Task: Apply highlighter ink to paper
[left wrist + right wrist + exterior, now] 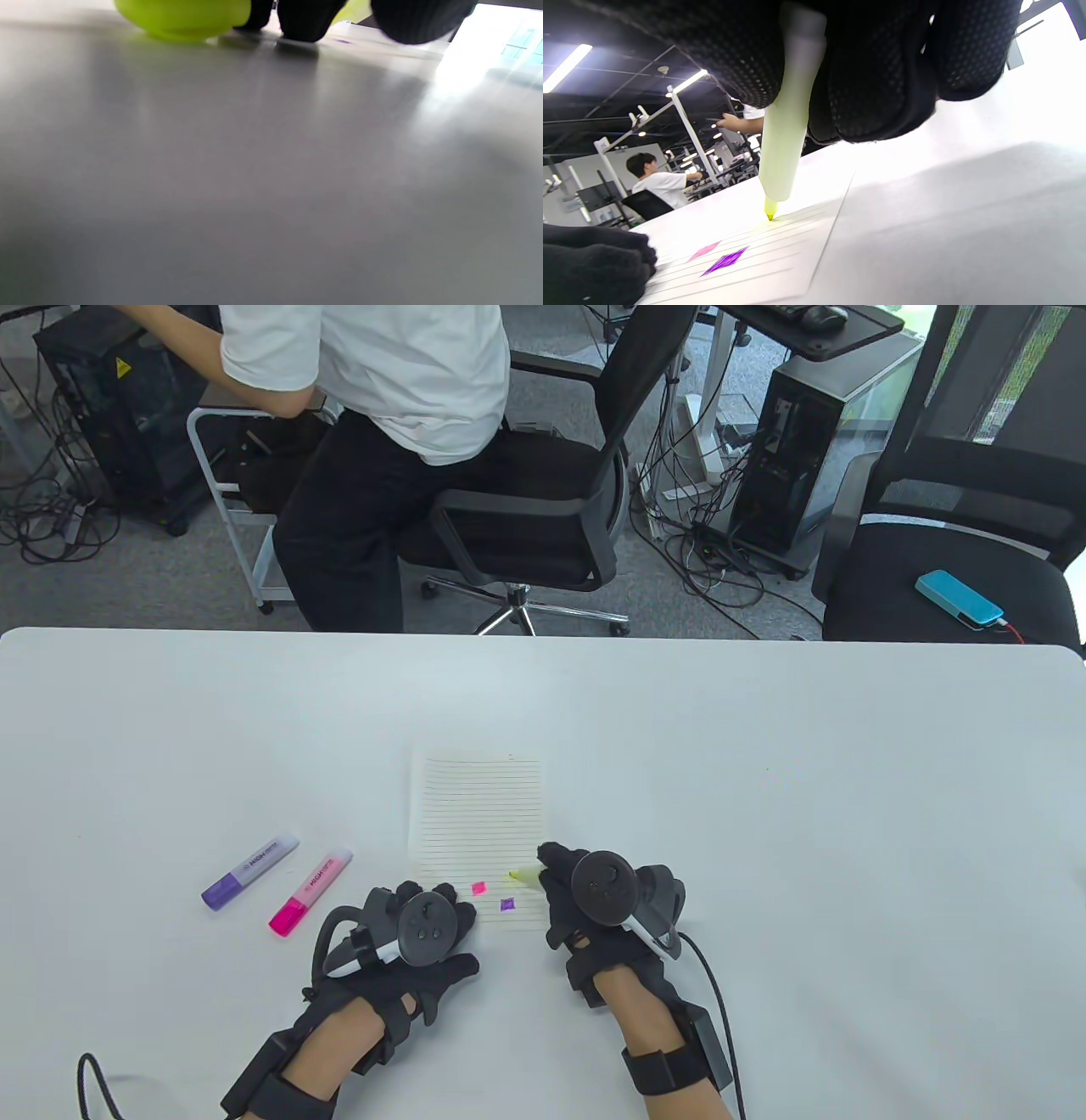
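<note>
A lined paper (475,814) lies on the white table (764,780). It bears a pink mark (479,887) and a purple mark (507,903). My right hand (551,869) grips an uncapped yellow highlighter (528,874). In the right wrist view its tip (770,216) touches the paper (797,237) just above the pink mark (704,251) and the purple mark (726,260). My left hand (433,899) rests at the paper's lower left corner, fingers curled. The left wrist view shows a yellow-green cap (182,17) beside its fingertips (305,21), down at the table.
A capped purple highlighter (250,871) and a capped pink highlighter (310,892) lie left of the paper. Beyond the table's far edge a person (382,432) sits on an office chair. A blue phone (959,598) lies on another chair at the right.
</note>
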